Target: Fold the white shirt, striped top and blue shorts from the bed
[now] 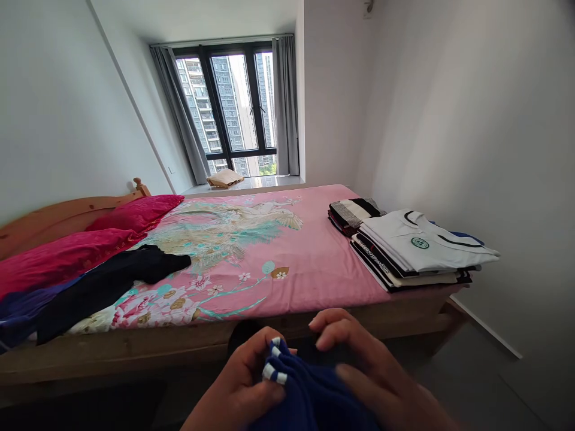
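Observation:
A blue garment [314, 383] with white bands along its gathered edge hangs in front of me at the bottom of the head view. My left hand [245, 380] is closed on that edge, pinching the folds between thumb and fingers. To the right, my right hand [372, 365] is open beside the cloth, its fingers curved and apart from the thumb. The thumb lies close to the fabric; whether it touches, I cannot tell. The lower part of the garment runs out of view.
A bed with a pink floral sheet [314, 263] lies ahead. On its right are a stack of folded clothes topped by a white shirt [426, 239] and a smaller folded pile [353, 212]. A black garment [130, 272] and red pillows [67, 254] lie on the left.

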### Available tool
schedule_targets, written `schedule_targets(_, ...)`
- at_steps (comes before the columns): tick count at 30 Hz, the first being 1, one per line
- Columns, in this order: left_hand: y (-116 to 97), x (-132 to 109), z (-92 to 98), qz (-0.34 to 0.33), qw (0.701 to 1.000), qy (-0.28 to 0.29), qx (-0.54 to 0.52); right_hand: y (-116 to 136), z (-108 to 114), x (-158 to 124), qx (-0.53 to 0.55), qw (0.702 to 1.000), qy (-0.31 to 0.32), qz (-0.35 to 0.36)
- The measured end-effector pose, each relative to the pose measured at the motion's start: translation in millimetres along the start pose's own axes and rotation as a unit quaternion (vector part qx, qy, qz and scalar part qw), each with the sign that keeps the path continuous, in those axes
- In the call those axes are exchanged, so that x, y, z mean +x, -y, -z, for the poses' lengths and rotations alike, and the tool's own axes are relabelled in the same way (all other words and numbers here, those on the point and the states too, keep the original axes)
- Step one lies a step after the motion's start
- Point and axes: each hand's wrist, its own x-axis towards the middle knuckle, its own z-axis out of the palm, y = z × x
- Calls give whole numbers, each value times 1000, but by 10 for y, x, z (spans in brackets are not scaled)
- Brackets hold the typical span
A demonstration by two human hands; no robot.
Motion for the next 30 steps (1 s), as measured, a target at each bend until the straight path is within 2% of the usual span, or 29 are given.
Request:
schedule_targets(1, 5, 5, 30, -5, 1000, -11, -8, 81, 80, -4, -33, 997, 29, 58)
schedule_targets(3, -10, 15, 80, -17, 999, -28, -5, 182, 182, 10, -111, 974, 94, 176)
schedule_targets(4, -26, 18, 98, -23, 999, -35, -1, 202, 204, 23, -156, 956, 107, 226)
schedule_targets(6, -66, 19, 120, -29, 999, -42, 2, 213, 214, 52, -248, 923, 87, 282)
schedule_targets(8, -99, 19, 131, -33, 999, -42, -7, 236, 225, 73, -326, 907, 62, 261)
schedule_targets(9, -110, 20, 134, -35, 998, -40, -13, 261, 241, 83, -352, 902, 71, 241)
schedule_targets(11, -118, 29, 143, -41, 998, -34, -24, 322, 286, 114, -381, 892, 123, 208)
schedule_targets(14, -110, 44, 184, -53, 998, -29, -25, 363, 337, 185, -388, 872, 221, 201)
schedule_targets(16, -117, 41, 240, -64, 996, -59, -22, 344, 347, 231, -388, 866, 237, 207)
schedule_targets(20, -226, -3, 370, -87, 976, -198, 7, 329, 397, 268, -415, 873, 155, 204)
schedule_targets(22, -311, -10, 391, -102, 965, -238, 50, 344, 458, 276, -430, 875, 113, 191)
schedule_targets(25, -424, 44, 347, -118, 956, -247, 105, 345, 567, 315, -429, 881, 47, 195)
schedule_targets(27, -483, 113, 293, -123, 957, -235, 120, 343, 629, 358, -427, 882, 8, 199)
schedule_targets(30, -556, 210, 214, -151, 955, -217, 134, 395, 681, 404, -440, 879, -20, 182)
